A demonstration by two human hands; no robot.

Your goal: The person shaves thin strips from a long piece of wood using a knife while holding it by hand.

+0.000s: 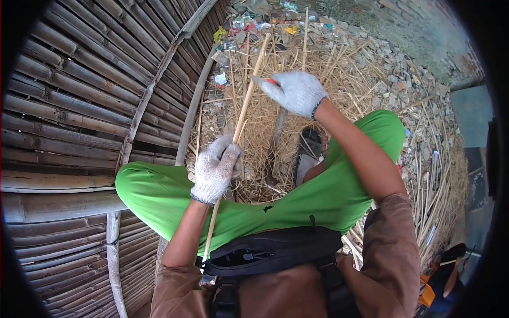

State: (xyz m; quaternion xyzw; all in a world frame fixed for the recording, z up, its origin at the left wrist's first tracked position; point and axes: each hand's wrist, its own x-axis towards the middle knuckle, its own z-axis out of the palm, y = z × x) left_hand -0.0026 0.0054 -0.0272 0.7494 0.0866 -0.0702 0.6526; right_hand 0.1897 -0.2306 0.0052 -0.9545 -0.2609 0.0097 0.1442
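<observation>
My left hand (216,168), in a whitish knit glove, is closed around a pale split bamboo strip (248,100). The strip slants up and away from my lap, its lower end passing over my left thigh. Further up, my right hand (297,93), gloved too, is closed with its thumb side close beside the strip; whether it touches is hard to tell. A small red piece (272,82) shows between its thumb and fingers, the rest of it hidden by the glove. Below that hand a flat grey blade-like piece (280,121) points down; I cannot tell if it is held.
A bamboo slat wall (79,106) rises close on my left. Bamboo shavings (328,79) cover the rubble ground between my legs in green trousers (339,196). A black waist bag (273,252) lies across my lap. Long strips (432,196) are piled on the right.
</observation>
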